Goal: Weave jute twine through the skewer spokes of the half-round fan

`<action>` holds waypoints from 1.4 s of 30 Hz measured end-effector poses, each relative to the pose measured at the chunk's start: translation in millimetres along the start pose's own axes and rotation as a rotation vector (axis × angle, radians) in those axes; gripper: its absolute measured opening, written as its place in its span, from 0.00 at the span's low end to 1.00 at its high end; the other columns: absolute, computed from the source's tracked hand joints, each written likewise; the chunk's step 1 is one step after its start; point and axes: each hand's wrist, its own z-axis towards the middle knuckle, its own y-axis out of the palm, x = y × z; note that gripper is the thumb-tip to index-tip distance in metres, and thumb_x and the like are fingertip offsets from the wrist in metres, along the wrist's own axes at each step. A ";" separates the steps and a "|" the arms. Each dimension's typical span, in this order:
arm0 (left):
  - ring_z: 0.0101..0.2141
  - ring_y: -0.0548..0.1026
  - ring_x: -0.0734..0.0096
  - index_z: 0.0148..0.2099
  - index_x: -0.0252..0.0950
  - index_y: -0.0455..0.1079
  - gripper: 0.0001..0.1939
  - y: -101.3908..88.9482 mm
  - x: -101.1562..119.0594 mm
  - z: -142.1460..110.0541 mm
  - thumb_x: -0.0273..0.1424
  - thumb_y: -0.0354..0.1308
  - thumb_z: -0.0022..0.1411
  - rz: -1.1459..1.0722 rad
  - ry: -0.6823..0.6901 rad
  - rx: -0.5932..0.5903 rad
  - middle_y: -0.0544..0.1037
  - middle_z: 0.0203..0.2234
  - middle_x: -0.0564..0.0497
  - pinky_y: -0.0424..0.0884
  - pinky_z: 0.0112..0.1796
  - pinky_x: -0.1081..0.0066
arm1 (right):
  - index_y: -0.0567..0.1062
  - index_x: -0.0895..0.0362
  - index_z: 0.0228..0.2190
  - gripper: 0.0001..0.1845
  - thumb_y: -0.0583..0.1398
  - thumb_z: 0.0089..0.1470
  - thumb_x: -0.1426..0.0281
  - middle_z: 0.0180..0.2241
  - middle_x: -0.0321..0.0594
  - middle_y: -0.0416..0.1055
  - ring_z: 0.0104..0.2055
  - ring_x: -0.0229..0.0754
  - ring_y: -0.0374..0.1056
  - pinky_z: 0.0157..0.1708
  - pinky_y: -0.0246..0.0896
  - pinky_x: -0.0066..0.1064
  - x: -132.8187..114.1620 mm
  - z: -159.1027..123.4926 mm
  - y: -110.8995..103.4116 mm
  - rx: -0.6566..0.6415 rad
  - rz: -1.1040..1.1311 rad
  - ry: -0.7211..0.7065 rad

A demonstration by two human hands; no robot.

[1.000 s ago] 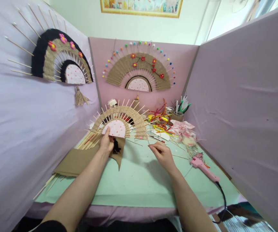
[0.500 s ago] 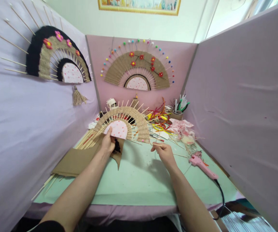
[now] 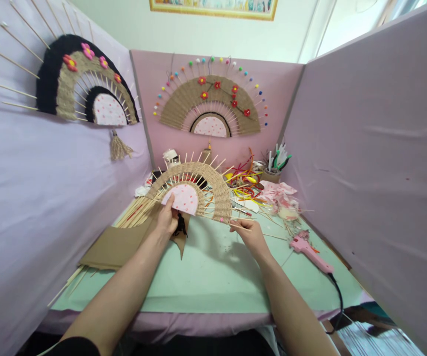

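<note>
Above the pale green table (image 3: pixel 213 277), grips a half-round woven fan (image 3: pixel 187 200) by its spotted centre in the left hand (image 3: pixel 168 217), with thumb across the front, and pinches at its lower right corner with the right hand (image 3: pixel 248 235), fingertips together; cannot tell whether on cord or stick.

Shows the outer band (image 3: pixel 218 185) already woven across the radiating sticks (image 3: pixel 220 164), and the centre covered. Leaves stick tips bare, unlike the pompom-tipped fan (image 3: pixel 178 110) on the wall far beyond both hands; looks, by that comparison, only partly finished, bearing just a small pink spot near the right fingers.

Packed upright into a brown pot (image 3: pixel 272 176) beyond the right hand: white sticks (image 3: pixel 270 160) and a green-handled tool (image 3: pixel 286 161). Set beyond the left hand: what appears to be a white-topped jar (image 3: pixel 169 155), contents out of sight. Lying right of the right hand: a pink glue gun (image 3: pixel 312 253).
</note>
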 end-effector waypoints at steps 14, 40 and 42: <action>0.33 0.77 0.72 0.42 0.32 0.72 0.10 -4.8 3.5 6.6 0.27 0.58 0.57 -0.024 -0.034 0.014 0.79 0.35 0.46 0.73 0.40 0.73 | 0.75 0.57 0.26 0.14 0.54 0.55 0.63 0.24 0.38 0.68 0.26 0.37 0.62 0.26 0.55 0.26 1.0 -0.6 0.8 -0.114 -0.143 -0.256; 0.31 0.78 0.74 0.42 0.32 0.72 0.10 -6.1 8.0 9.6 0.27 0.59 0.56 0.028 0.010 0.054 0.79 0.34 0.47 0.73 0.37 0.75 | 0.66 0.54 0.20 0.11 0.63 0.49 0.68 0.18 0.36 0.64 0.23 0.37 0.59 0.26 0.56 0.30 0.2 -9.9 -15.1 0.506 -0.478 -0.719; 0.30 0.78 0.75 0.41 0.32 0.72 0.09 -7.2 8.8 11.5 0.26 0.59 0.56 0.044 0.025 0.060 0.79 0.32 0.48 0.73 0.36 0.76 | 0.67 0.54 0.21 0.10 0.63 0.49 0.69 0.19 0.36 0.64 0.24 0.37 0.59 0.26 0.57 0.30 1.2 -9.0 -16.1 0.487 -0.471 -0.745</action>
